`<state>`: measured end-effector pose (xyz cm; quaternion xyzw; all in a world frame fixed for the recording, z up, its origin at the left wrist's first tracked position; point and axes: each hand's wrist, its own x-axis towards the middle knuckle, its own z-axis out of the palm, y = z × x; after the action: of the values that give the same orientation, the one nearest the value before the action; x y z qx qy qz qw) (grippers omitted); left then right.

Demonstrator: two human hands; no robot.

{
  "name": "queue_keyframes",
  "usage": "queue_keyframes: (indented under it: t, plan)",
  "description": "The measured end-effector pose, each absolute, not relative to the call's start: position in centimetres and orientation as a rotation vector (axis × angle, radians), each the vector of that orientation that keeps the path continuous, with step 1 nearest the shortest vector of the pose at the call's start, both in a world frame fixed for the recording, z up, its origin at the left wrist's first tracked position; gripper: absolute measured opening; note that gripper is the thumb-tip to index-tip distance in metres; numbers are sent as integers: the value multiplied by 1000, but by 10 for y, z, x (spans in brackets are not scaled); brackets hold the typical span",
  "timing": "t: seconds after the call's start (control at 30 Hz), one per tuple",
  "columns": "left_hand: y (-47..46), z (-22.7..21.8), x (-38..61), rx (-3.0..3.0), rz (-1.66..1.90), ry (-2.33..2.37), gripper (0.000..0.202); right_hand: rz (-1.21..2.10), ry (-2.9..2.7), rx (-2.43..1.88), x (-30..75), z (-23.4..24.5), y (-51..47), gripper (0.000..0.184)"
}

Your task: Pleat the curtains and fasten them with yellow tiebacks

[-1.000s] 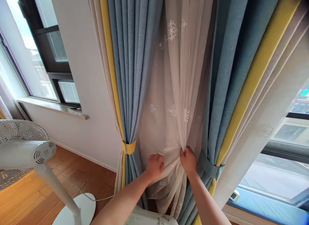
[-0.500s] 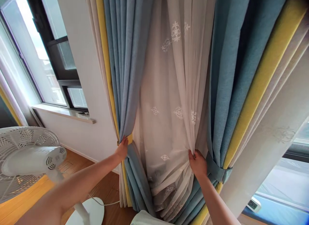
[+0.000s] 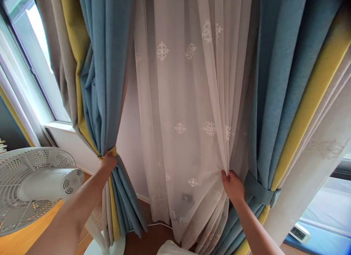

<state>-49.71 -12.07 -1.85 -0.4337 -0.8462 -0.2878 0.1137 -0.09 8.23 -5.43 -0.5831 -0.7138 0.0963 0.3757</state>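
My left hand (image 3: 108, 163) is closed around the gathered blue, yellow and beige curtain (image 3: 101, 83) at its yellow tie-back, holding it out to the left. My right hand (image 3: 233, 185) pinches a fold of the white sheer curtain (image 3: 186, 112) with embroidered motifs, which hangs spread between my hands. Just right of my right hand, a second blue and yellow curtain (image 3: 276, 101) is bound by a blue tie-back (image 3: 259, 193).
A white standing fan (image 3: 35, 185) is at the lower left over a wooden floor. A window (image 3: 30, 57) shows at the upper left and another at the lower right. A wall socket shows through the sheer. A white cable runs along the floor.
My left hand has left the sheer, grasped the left curtain at its tie-back and pulled it leftward, uncovering the sheer and wall. My right hand has kept its hold.
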Motion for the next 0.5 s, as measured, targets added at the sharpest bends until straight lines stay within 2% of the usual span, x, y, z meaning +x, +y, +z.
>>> queue_keyframes:
  t: [0.1, 0.2, 0.3, 0.4, 0.5]
  plan:
    - [-106, -35, -481, -1662, -379, -2424, 25, 273, -1837, -1507, 1, -53, 79, 35]
    - [-85, -45, -463, -1786, -215, -2392, 18, 264, -1845, -1531, 6, -55, 79, 34]
    - [-66, -48, -445, -1753, -205, -2491, 11, 235, -1853, -1576, 13, -56, 82, 33]
    - [-52, -47, -428, -1665, -348, -2670, 6, 212, -1877, -1582, 20, -54, 84, 32]
    - [-40, -48, -411, -1601, -459, -2745, 14, 211, -1904, -1570, 24, -51, 83, 32]
